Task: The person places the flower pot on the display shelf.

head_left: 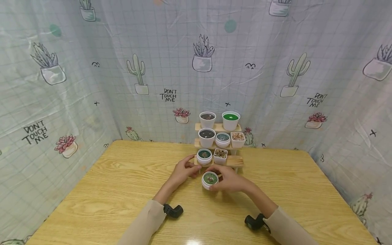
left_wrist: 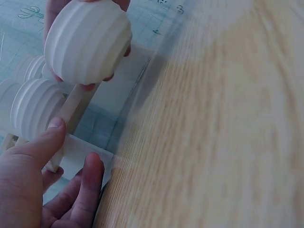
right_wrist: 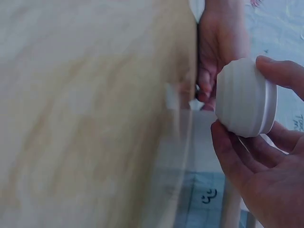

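My right hand [head_left: 229, 179] grips a small round white ribbed pot [head_left: 206, 185] with a green, speckled top, in front of a tiered wooden stand [head_left: 235, 161]. In the right wrist view, the thumb and fingers wrap the white pot [right_wrist: 240, 99], clear of the table. At the left end of the stand's lowest step, my left hand [head_left: 181, 171] holds the board between thumb and fingers. The left wrist view shows its thumb [left_wrist: 45, 142] against the board end, close beside another ribbed pot [left_wrist: 35, 109]. On that step sit a round dark-green-topped pot [head_left: 204, 161] and a square pebble-topped pot [head_left: 220, 161].
The middle step bears a dark-topped cup [head_left: 207, 142], a round bluish pot [head_left: 222, 143] and a square pot [head_left: 238, 143]. Two tall cups, one dark-topped [head_left: 207, 124], one green-topped [head_left: 230, 125], stand on top. A cactus-print curtain [head_left: 171, 68] rises behind the wooden table [head_left: 137, 163].
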`<state>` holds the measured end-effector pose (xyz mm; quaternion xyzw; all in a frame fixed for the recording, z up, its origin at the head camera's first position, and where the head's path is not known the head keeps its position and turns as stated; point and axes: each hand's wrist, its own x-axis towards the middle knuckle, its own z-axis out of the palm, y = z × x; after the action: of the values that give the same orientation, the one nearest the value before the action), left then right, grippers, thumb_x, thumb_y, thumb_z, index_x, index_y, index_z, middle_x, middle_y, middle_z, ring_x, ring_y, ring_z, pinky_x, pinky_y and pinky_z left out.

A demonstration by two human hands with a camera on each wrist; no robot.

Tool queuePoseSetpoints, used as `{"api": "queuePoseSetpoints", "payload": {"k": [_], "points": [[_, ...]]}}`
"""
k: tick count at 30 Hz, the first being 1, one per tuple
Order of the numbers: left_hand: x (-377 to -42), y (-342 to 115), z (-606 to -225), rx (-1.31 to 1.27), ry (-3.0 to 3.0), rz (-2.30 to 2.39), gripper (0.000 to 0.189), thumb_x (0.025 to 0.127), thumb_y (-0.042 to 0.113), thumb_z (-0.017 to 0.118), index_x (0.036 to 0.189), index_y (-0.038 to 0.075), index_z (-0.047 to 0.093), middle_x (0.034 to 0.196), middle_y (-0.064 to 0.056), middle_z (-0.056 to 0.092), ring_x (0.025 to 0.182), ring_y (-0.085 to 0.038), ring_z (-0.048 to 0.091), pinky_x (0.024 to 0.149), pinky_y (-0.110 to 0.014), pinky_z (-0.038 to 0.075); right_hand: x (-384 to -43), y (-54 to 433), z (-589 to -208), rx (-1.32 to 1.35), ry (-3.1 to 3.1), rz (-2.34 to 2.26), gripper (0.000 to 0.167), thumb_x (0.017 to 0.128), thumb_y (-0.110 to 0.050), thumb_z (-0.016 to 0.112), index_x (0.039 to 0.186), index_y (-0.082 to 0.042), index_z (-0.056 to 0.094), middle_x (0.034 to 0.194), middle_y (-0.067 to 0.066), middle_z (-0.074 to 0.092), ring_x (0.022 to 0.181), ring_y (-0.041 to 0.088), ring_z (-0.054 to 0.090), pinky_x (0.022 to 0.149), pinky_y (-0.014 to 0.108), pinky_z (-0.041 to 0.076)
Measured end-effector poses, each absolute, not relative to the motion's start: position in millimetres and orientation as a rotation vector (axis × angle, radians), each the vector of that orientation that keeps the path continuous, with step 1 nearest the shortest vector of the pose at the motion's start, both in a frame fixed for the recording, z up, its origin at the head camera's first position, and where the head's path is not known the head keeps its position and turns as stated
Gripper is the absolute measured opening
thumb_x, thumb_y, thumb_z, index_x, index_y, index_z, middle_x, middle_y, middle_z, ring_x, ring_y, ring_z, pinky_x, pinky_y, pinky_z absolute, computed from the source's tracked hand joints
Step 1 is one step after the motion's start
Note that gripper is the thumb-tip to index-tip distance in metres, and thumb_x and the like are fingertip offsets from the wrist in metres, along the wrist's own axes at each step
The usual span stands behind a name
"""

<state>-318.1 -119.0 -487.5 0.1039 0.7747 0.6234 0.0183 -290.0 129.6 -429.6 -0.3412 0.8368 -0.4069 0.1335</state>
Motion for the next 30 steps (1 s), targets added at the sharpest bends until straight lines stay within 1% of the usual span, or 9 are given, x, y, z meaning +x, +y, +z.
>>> {"api": "queuePoseSetpoints", "payload": {"k": [6,9,12,16,22,27,30], "points": [[-316.9,-119.1,-486.8,0.312,2.400,1.932,0.075,0.096,0.027,0.076,0.158,0.007,0.039,0.107,-0.018,0.075,0.082,-0.019,0.074,0.075,-0.035,0.066,-291.1,142.1,-421.2,-1.005,2.428,-1.243,0.056,0.084,-0.022,0.084,0.134,-0.008,0.061,0.127,0.010,0.067,0.114,0.022,0.062,0.093,0.030,0.057],[-316.1,-118.7,-485.5,0.314,2.402,1.929,0.076,0.096,0.028,0.076,0.159,0.007,0.038,0.107,-0.017,0.075,0.082,-0.020,0.074,0.075,-0.036,0.066,-292.8,147.4,-417.7,-1.003,2.423,-1.268,0.056,0.084,-0.019,0.084,0.134,-0.007,0.061,0.128,0.011,0.067,0.113,0.022,0.062,0.091,0.026,0.056],[-315.9,-118.5,-484.9,0.314,2.407,1.927,0.076,0.096,0.028,0.076,0.158,0.007,0.039,0.107,-0.018,0.076,0.083,-0.021,0.075,0.075,-0.036,0.066,-293.8,153.0,-415.4,-1.003,2.415,-1.278,0.058,0.084,-0.017,0.083,0.136,-0.003,0.060,0.129,0.014,0.066,0.113,0.022,0.062,0.091,0.026,0.056],[-316.1,-118.3,-485.1,0.309,2.412,1.921,0.076,0.095,0.028,0.077,0.158,0.009,0.040,0.107,-0.018,0.075,0.083,-0.020,0.074,0.077,-0.036,0.066,-294.1,161.6,-413.5,-0.992,2.438,-1.269,0.062,0.085,-0.018,0.084,0.138,0.000,0.058,0.131,0.016,0.064,0.114,0.023,0.062,0.092,0.026,0.056],[-317.2,-119.5,-486.2,0.314,2.419,1.911,0.077,0.095,0.031,0.077,0.159,0.009,0.039,0.106,-0.017,0.075,0.080,-0.017,0.074,0.076,-0.034,0.066,-296.2,175.9,-409.0,-0.992,2.467,-1.261,0.061,0.086,-0.020,0.083,0.139,-0.003,0.058,0.132,0.015,0.064,0.118,0.029,0.062,0.093,0.028,0.058],[-317.4,-119.7,-486.2,0.310,2.415,1.910,0.078,0.094,0.033,0.078,0.159,0.011,0.040,0.105,-0.014,0.075,0.080,-0.016,0.074,0.076,-0.034,0.066,-298.2,187.7,-405.9,-0.921,2.490,-1.276,0.063,0.086,-0.022,0.083,0.141,-0.005,0.057,0.131,0.015,0.064,0.118,0.028,0.061,0.092,0.028,0.058],[-317.2,-119.6,-485.8,0.305,2.409,1.909,0.078,0.094,0.033,0.078,0.159,0.011,0.040,0.105,-0.013,0.075,0.080,-0.016,0.073,0.076,-0.034,0.066,-300.6,194.0,-404.5,-0.898,2.486,-1.303,0.065,0.086,-0.020,0.083,0.142,-0.003,0.056,0.130,0.016,0.064,0.117,0.028,0.061,0.094,0.031,0.058]]}}
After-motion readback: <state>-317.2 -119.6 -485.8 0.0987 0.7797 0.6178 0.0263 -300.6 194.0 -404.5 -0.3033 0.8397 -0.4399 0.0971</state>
